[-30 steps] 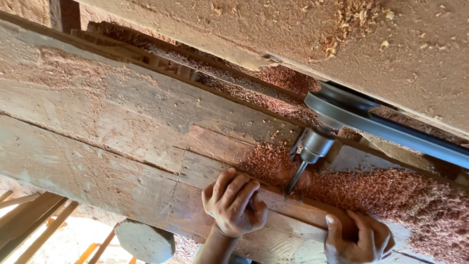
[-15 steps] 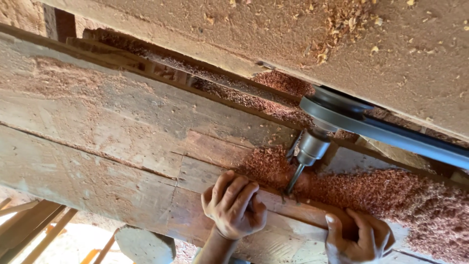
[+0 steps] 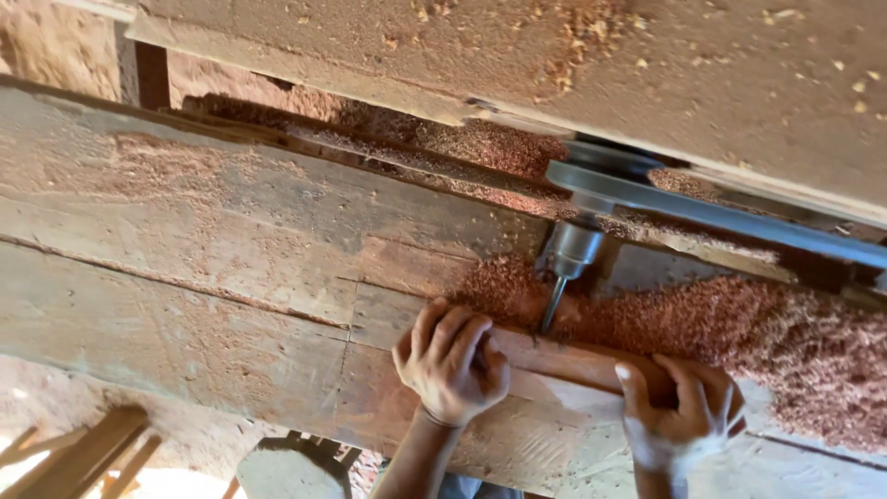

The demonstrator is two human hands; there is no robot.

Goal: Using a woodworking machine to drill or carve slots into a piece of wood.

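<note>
Under the drill bit (image 3: 552,307), both hands' grip clenched on a wooden piece (image 3: 564,359), its right end hidden by the right hand (image 3: 682,416), left hand (image 3: 451,362) alongside.

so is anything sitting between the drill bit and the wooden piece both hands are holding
Nothing visible does. The drill bit comes straight down onto the wooden piece, which the left hand and right hand grip on either side of it. Red sawdust is heaped right behind the contact point, and it hides the far edge of the piece.
</note>
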